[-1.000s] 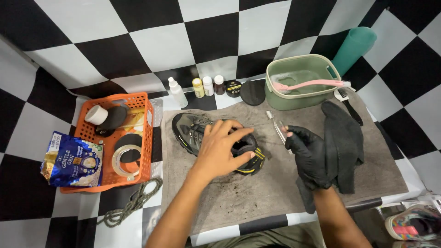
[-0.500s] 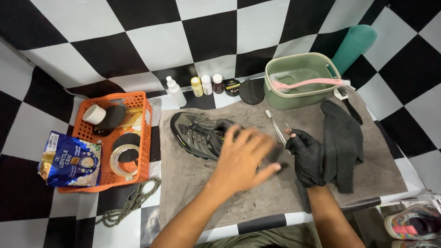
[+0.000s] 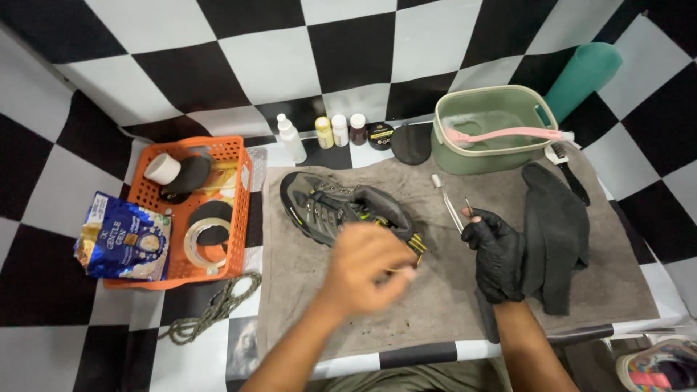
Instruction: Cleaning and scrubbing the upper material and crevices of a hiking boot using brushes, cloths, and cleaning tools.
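My left hand [image 3: 367, 265] is bare and blurred, held palm down just in front of the heel of the hiking shoe [image 3: 341, 210]. Its fingers are curled in, thumb and forefinger pinched together near something thin and pale, though the blur keeps me from telling what it is or whether I really grip it. The forearm runs up from the bottom edge, angled right toward the shoe.

My right hand [image 3: 496, 250] wears a black glove and rests on the grey towel [image 3: 443, 312], fingers closed around metal tweezers [image 3: 451, 208], whose tips point up and away toward the green basin [image 3: 494, 156]. That forearm rises nearly straight from the lower edge.

The shoe lies on the towel's left half, toe pointing up-left, heel with yellow trim toward my left hand. A dark cloth [image 3: 555, 232] lies just right of the gloved hand. A pink brush [image 3: 508, 134] rests across the basin. An orange basket [image 3: 196, 210] with tape rolls sits left of the towel.
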